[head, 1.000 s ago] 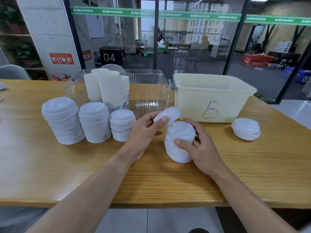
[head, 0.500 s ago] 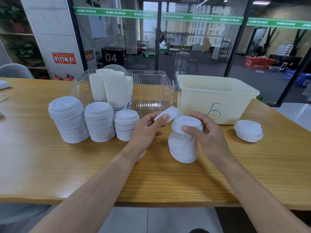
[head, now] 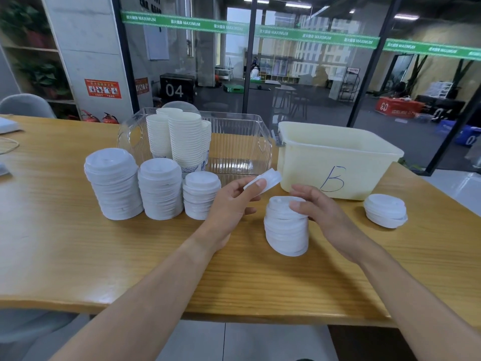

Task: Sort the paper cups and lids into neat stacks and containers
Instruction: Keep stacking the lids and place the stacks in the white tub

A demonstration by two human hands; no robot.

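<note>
Head view — left hand (head: 229,204) pinches a tilted lid (head: 264,179); right hand's (head: 325,214) fingers apparently grip the leaning stack (head: 286,230).

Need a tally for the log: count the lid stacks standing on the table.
5: three in a row at left, one under the right hand, one right of the B bin.

Behind the wooden table (head: 78,256): a glass-walled hall and a shelf corner

A grey chair (head: 26,105) stands at the table's far left edge, beside a shelf with potted plants (head: 31,74). A red sign (head: 103,88) hangs on the concrete pillar, two red fire extinguishers (head: 100,117) below it. Green "MAXIMUM" banding (head: 260,28) runs across the glass wall; beyond it sit a black box marked "04" (head: 177,89) and a red box marked "03" (head: 398,107).
</note>
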